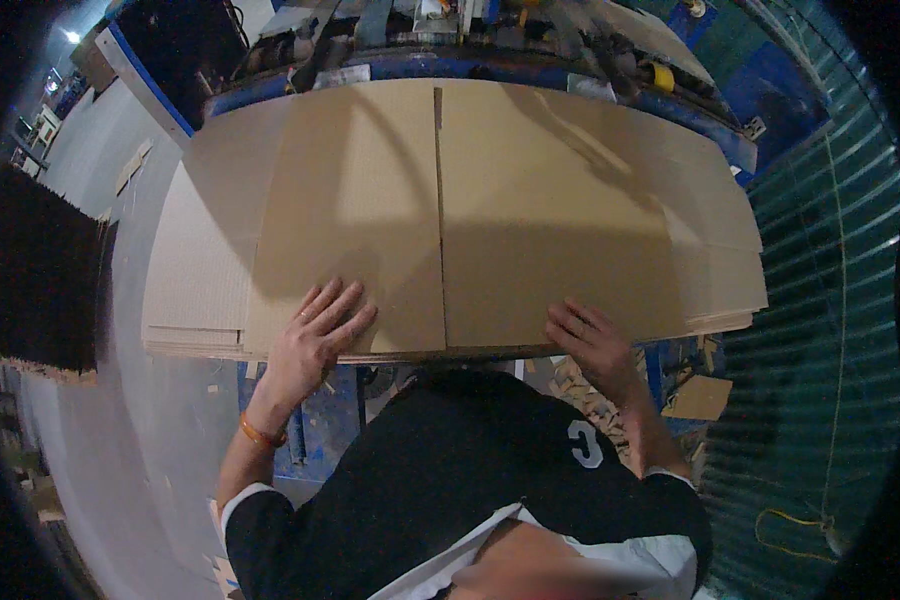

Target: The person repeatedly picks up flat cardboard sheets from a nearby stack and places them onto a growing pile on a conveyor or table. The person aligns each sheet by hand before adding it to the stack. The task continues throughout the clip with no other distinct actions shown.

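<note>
A wide stack of flat brown cardboard sheets [560, 240] lies in front of me, its near edge close to my body. A dark slit runs from front to back down the middle of the top sheet. My left hand [320, 330] rests on the cardboard left of the slit, near the front edge, fingers stretched out and slightly spread. To the right of the slit, my right hand [590, 340] lies at the front edge with its fingers extended over the top. Neither hand grips anything that I can see; the thumbs are mostly hidden.
A blue machine [420, 68] with belts and rollers stands along the stack's far edge. At the left is a dark pile of sheets [45, 270] on the grey floor [160, 270]. Cardboard scraps [580, 395] lie below the stack, and a green corrugated wall [810, 330] borders the right.
</note>
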The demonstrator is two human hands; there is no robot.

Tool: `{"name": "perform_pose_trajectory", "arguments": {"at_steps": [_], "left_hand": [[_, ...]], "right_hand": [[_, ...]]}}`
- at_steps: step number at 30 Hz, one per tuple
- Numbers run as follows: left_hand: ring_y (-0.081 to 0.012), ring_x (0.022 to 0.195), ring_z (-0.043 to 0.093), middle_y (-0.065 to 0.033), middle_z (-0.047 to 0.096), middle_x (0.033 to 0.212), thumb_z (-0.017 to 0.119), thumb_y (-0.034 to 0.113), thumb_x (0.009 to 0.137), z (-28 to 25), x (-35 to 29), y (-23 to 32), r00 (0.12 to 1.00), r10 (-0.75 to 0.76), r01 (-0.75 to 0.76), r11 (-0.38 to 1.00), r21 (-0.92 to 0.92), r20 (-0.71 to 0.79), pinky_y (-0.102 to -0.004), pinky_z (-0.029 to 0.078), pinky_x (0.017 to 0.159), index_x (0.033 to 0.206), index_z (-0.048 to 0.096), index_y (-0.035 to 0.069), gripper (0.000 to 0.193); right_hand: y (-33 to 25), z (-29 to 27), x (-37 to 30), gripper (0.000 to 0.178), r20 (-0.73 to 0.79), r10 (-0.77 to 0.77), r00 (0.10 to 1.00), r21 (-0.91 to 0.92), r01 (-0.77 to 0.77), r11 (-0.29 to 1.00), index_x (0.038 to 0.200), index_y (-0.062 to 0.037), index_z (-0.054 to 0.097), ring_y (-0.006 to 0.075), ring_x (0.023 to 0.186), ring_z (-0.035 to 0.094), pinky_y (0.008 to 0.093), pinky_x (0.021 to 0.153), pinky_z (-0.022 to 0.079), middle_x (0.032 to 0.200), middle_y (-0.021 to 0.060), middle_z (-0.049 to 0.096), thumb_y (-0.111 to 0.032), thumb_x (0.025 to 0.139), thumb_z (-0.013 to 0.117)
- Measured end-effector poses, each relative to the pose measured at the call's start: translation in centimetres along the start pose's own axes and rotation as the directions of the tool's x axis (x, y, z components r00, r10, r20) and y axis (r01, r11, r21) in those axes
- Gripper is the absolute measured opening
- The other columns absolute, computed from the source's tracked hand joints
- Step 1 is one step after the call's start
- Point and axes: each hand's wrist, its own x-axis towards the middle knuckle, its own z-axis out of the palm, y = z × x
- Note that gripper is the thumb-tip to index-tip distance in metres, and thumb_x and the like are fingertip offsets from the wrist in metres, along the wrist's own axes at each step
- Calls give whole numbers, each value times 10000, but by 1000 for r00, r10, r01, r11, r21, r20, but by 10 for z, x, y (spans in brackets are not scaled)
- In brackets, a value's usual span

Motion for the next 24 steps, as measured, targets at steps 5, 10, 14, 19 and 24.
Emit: {"name": "perform_pose_trajectory", "arguments": {"at_steps": [5,10,14,19,24], "left_hand": [[-309,1233,426,-91,477,1318,519,67,761,-1,11,-17,997,77,-77,995,64,-6,-432,319,1047,1226,550,172,478],[-294,1293,347,-92,391,1388,561,91,768,-10,19,-25,990,65,-78,992,101,124,-437,265,1076,1274,502,179,517],[-275,1343,258,-100,296,1447,607,139,801,-23,10,-51,983,46,-26,993,-115,176,-445,199,1096,1347,409,173,582],[-294,1240,402,-199,415,1323,628,272,821,0,71,-150,826,-558,412,698,-586,-84,-374,318,1026,1293,408,-17,596],[-311,1192,442,-240,478,1231,659,331,800,31,116,-207,797,-576,472,783,-406,-183,-370,338,1000,1287,373,-73,695]], "right_hand": [[27,0,1,458,164,-20,986,-79,33,996,1172,-133,574,295,1202,454,427,991,364,1286,75,504,-239,730,628],[74,-10,-7,668,213,96,972,-145,-66,987,1256,-88,504,308,1272,359,452,1047,285,1356,109,424,-487,724,563],[128,-21,-21,482,-16,654,757,-88,-652,753,1282,-99,475,298,1309,307,411,1070,257,1411,153,338,-373,886,494],[228,-46,-8,407,68,944,324,625,-751,212,1171,-29,532,167,902,512,285,804,408,1099,93,578,-334,906,486],[301,-34,6,360,207,937,281,623,-777,96,1060,-11,592,104,641,538,250,605,446,954,24,625,-323,905,499]]}}
